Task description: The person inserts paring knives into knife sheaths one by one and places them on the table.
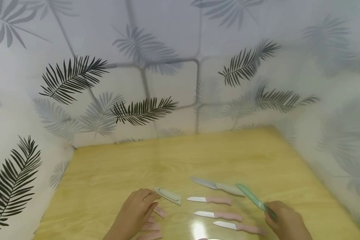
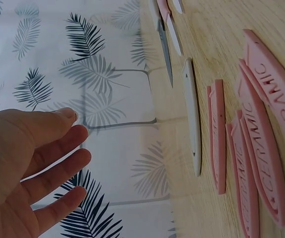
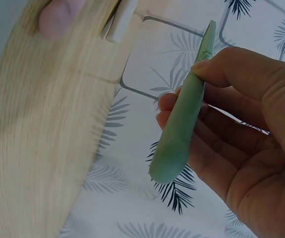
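My right hand (image 1: pixel 285 218) grips a green knife (image 3: pixel 174 134) by its handle, thumb on one side and fingers on the other. A green sheath (image 1: pixel 249 195) covers the blade and points up and left, over the table. My left hand (image 1: pixel 135 210) holds nothing; its fingers are loosely bent in the left wrist view. It hovers by a cream sheath (image 1: pixel 169 196) and several pink sheaths (image 2: pixel 263 153) marked CERAMIC. Between the hands lie a cream-handled knife (image 1: pixel 229 189) with a bare grey blade and several pink-handled knives (image 1: pixel 219 200) with bare white blades.
The wooden table (image 1: pixel 180 160) carries all of these, blades pointing left. Leaf-patterned sheeting (image 1: pixel 174 83) rises behind the table and along both sides. One more white blade shows at the lower edge of the head view.
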`<state>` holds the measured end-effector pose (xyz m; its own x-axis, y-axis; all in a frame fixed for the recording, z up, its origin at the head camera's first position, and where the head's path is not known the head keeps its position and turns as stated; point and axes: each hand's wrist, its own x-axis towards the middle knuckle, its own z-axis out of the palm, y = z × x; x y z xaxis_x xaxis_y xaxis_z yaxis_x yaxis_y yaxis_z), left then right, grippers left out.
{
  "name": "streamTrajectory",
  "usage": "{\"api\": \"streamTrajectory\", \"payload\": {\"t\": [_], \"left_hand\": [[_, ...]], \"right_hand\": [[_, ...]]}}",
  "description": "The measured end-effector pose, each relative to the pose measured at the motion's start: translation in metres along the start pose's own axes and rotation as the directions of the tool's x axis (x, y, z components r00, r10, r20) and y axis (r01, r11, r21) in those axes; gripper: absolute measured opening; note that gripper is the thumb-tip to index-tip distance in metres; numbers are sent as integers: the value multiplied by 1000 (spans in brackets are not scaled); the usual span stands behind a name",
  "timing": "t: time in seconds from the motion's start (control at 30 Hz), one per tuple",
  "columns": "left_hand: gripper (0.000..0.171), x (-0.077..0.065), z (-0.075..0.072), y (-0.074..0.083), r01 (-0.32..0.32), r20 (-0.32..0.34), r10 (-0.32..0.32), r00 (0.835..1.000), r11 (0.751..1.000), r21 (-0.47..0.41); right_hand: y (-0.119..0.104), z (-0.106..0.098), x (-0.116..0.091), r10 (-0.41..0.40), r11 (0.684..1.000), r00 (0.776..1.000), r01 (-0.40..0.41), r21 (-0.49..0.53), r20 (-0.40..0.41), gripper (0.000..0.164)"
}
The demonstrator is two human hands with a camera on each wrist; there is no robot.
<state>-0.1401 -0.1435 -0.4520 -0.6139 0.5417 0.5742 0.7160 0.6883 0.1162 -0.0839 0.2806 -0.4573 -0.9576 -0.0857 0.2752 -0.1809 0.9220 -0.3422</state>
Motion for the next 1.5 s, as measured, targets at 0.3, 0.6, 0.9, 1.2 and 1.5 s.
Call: {"api": "streamTrajectory", "payload": {"t": [0.3,0.6,0.9,1.2,1.5], "left_hand": [[28,-4,-4,0,20,-18,-19,1000,1000,18],[31,-8,-6,-1,52,-11,-52,999,998,24],[30,-10,-7,0,52,-13,-52,999,999,15],[27,-13,-6,0,44,-5,-44,999,999,20],[29,-23,3,-2,111,120,-115,986,993,40]], "right_hand": [[-4,5,1,33,999,999,-33,8,36,23],[-1,6,-1,57,998,995,-59,28,78,23],[-3,7,-1,94,994,986,-101,44,138,23],[-1,9,-1,130,989,970,-140,35,207,24],[11,10,-4,168,985,956,-174,7,239,26]]}}
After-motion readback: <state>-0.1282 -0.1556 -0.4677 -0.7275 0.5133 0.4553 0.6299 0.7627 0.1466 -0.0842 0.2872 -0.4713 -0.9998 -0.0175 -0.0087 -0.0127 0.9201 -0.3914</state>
